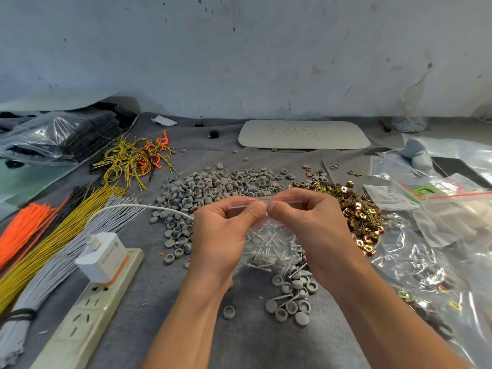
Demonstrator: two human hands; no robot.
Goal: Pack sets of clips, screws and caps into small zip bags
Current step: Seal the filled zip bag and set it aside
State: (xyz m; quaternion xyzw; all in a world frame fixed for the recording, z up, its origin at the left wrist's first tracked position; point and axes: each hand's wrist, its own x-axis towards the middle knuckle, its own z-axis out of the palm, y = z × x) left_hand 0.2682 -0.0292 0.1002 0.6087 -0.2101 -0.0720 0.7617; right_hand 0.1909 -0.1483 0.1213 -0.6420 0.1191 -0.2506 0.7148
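Observation:
A small clear zip bag [266, 225] with a red line along its top hangs between both hands above the table. My left hand [221, 230] pinches the bag's zip strip at its left half, thumb on the near side. My right hand [306, 225] pinches the strip just right of it, the two thumbs nearly touching. Behind the hands lies a wide heap of grey caps [213, 187]. A heap of gold metal clips [356, 209] lies to the right. Silver screws [274, 251] lie under the bag, with loose caps [292, 302] nearer me.
A white power strip [87, 310] with a charger [103, 257] lies at the near left. Bundles of orange, yellow and grey wires [53, 230] fill the left side. Clear plastic bags [436, 251] crowd the right. A pale board [303, 135] lies by the wall.

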